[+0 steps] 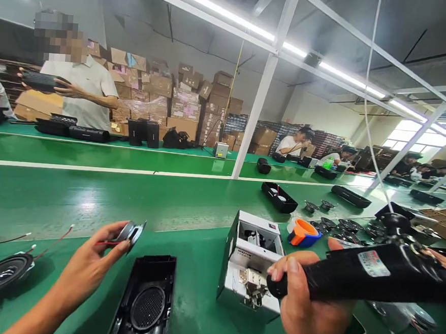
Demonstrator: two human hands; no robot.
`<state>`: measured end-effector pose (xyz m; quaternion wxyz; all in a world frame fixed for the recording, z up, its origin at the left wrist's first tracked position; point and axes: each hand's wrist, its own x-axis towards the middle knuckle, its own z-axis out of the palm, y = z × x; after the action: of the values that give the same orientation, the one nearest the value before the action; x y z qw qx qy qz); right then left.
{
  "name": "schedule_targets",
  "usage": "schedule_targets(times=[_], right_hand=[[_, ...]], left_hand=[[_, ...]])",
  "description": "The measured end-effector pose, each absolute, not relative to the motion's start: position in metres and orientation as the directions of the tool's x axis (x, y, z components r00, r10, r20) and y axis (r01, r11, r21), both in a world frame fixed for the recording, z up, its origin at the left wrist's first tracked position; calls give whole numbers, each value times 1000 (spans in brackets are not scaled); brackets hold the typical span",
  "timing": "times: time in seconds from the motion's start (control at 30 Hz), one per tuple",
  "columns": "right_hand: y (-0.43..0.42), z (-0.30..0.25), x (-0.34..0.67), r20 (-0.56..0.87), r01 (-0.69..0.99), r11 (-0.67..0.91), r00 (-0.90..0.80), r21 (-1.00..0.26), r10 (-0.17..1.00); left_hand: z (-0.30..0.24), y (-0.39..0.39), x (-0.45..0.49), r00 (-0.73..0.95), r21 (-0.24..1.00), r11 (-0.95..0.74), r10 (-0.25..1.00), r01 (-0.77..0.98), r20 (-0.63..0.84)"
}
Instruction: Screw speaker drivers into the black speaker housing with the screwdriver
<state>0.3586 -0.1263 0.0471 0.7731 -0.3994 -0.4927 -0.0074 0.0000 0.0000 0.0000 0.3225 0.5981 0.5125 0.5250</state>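
My left hand [88, 264] pinches a small round speaker driver [132, 230] with a red wire, holding it just above a black speaker housing [145, 300] that lies open on the green bench, its round grille facing up. My right hand [308, 308] is wrapped round the black body of an electric screwdriver [361, 271], which points left and hangs from a cable at the right. The tool's tip sits over a small white metal box [252, 263] with its top open.
A larger speaker driver [2, 272] with red wires lies at the far left. Orange and blue tape rolls [303, 232], several small drivers [335, 226] and a black tray [279, 196] lie beyond. A phone [354, 330] lies under my right wrist. Other people work across the green conveyor [91, 193].
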Motion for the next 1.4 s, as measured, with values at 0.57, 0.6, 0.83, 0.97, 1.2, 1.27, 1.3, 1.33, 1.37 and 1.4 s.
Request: schedule_targets(times=[0.57,0.6,0.83,0.97,1.2,1.27,1.3,1.33,1.37,1.4], right_hand=[[-168,33,297,351,23,418,586,-908,730],[-168,36,294,347,-3,429,584,-903,734],[-154,42,287,493,-14,576,500,-817,712],[-138,47,276,599,6,664,437,-748,671],[-118,63,251,654,-26,735,435,-678,619],[-114,67,247,662,1,741,450,-672,599],[-113,69,246,670,10,748,453,-663,588],[-111,70,245,675,12,755,459,-655,578],[-110,71,245,680,10,762,459,-647,572],[-109,71,245,685,1,769,453,-640,570]], left_hand=[[-13,-45,22,70,929,-165,986,332,150],[-9,-46,12,75,909,-145,989,391,126],[-14,-50,-43,69,680,-14,996,733,-54],[-13,-52,-44,113,653,-71,993,754,-23],[33,-77,-20,147,765,-131,988,631,48],[41,-90,-7,256,758,-263,958,597,130],[42,-95,0,331,721,-340,930,604,162],[42,-99,7,413,666,-415,894,619,174],[39,-102,14,496,600,-486,852,635,165],[34,-103,21,565,528,-549,811,648,150]])
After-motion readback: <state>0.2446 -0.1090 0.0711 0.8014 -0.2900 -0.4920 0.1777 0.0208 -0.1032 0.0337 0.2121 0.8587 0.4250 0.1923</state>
